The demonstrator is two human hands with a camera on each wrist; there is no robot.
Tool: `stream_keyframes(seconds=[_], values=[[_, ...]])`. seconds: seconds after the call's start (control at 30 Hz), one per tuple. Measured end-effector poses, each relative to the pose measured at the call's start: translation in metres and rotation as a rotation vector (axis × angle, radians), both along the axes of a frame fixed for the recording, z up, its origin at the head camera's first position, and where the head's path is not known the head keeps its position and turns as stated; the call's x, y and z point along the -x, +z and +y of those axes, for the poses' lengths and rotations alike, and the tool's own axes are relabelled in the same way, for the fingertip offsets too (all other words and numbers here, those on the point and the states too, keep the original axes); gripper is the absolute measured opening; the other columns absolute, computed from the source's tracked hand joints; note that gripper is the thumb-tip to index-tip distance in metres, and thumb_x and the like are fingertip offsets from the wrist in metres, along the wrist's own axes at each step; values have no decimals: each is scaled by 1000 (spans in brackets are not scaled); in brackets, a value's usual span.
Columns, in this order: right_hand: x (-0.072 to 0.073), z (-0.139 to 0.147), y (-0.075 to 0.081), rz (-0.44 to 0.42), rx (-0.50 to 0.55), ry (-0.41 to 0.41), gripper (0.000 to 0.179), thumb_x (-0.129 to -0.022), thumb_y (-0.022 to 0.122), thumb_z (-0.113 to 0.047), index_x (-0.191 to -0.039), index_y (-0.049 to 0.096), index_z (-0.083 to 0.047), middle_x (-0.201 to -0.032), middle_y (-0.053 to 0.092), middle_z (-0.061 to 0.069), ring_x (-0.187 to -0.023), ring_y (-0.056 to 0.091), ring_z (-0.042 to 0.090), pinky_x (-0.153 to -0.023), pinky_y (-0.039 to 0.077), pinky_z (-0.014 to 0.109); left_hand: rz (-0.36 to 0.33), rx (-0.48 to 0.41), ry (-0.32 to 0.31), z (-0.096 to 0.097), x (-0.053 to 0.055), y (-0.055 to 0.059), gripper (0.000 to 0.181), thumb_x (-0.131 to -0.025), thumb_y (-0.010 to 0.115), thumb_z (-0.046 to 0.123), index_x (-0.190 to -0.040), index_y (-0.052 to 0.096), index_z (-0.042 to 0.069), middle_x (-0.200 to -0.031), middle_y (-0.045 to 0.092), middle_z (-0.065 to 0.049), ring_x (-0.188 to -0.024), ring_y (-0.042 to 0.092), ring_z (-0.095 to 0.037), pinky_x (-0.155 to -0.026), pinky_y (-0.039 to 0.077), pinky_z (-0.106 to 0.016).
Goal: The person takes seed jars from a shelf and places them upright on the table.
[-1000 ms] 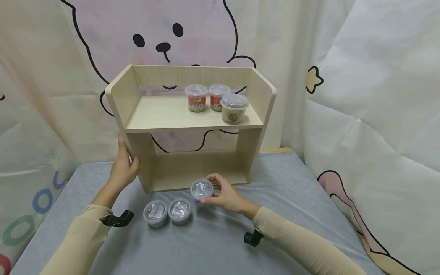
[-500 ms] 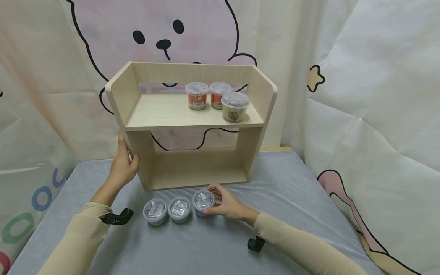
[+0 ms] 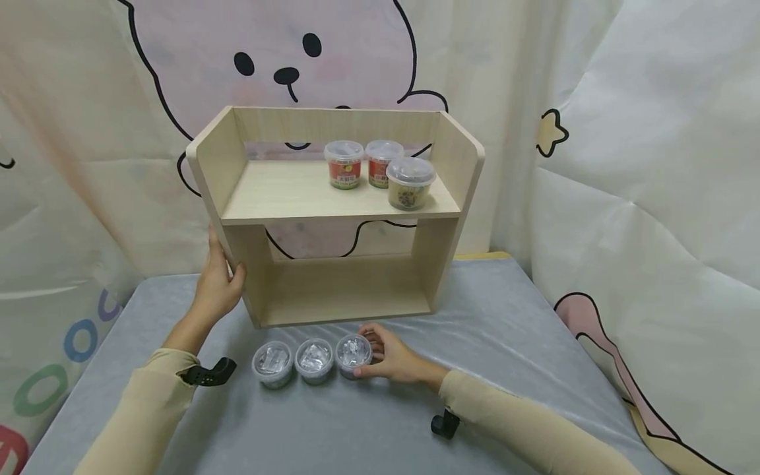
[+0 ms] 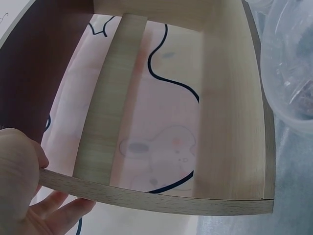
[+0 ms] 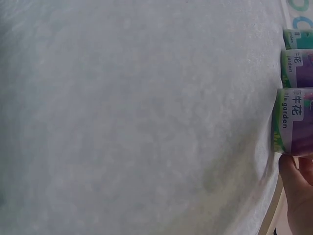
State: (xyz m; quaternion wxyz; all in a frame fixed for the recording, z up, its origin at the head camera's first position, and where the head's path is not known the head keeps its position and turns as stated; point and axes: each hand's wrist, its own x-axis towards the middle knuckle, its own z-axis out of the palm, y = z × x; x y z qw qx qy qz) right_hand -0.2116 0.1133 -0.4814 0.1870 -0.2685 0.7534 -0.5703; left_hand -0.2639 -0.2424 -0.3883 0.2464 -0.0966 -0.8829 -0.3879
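My left hand (image 3: 217, 290) grips the left side panel of a two-tier wooden shelf (image 3: 332, 218). In the left wrist view the thumb is on the inner side of the panel's edge, with fingers (image 4: 63, 210) on the outer side. With thumb and fingers my right hand (image 3: 394, 356) holds a small clear-lidded cup (image 3: 353, 353) at the right end of a row. The right wrist view shows its purple and green label (image 5: 296, 120). Two similar cups stand to its left, a middle cup (image 3: 315, 359) and a left cup (image 3: 273, 363), in front of the shelf.
On the upper tier stand two red-labelled cups, one left (image 3: 344, 165) and one behind (image 3: 382, 165), plus a yellowish cup (image 3: 410, 185) nearer the front. A grey-blue cloth (image 3: 332, 429) covers the table. Patterned sheets (image 3: 641, 198) hang behind and to the sides.
My right hand has brought its cup down and toward me, from near the shelf's lower edge into line with the other two. The left hand has stayed on the shelf panel.
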Motion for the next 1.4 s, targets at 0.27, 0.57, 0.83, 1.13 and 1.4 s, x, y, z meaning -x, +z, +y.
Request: stream_keyframes(seconds=[0.27,0.57,0.83,1.13,1.4], values=[[2,5,2,41,-17,21,65,-84,79,-3,-139,45,6,-135,56,27,-126,59,38,-103,53,29,8,1,11,-1,-1,-1,91,-95,49,1,-162,-10,16,-157,29,-35,-122,51,-56,-77,52,-65],[5,11,30,67,-8,35,57,-97,66,-12,-144,42,9,-144,48,34,-133,50,49,-113,44,56,-2,-16,-8,0,1,-5,90,-96,48,0,-162,-10,18,-156,29,-35,-125,50,-57,-79,53,-69],[9,9,65,133,12,5,54,-98,65,-14,-144,45,3,-143,52,28,-133,52,45,-112,43,57,-22,-18,-23,0,1,-4,92,-96,47,0,-162,-13,22,-159,25,-33,-128,47,-61,-81,52,-71],[13,1,110,196,56,-4,55,-97,64,-12,-146,44,1,-145,51,25,-136,51,41,-114,44,50,-20,-30,-18,0,0,-4,92,-96,48,-1,-162,-11,23,-159,25,-33,-131,45,-59,-81,52,-72],[16,-3,144,220,70,-2,56,-98,62,-9,-149,41,-3,-149,49,21,-141,48,36,-111,48,41,-12,-22,-22,0,1,-4,93,-95,49,-2,-162,-10,22,-158,27,-34,-133,43,-60,-82,51,-73]])
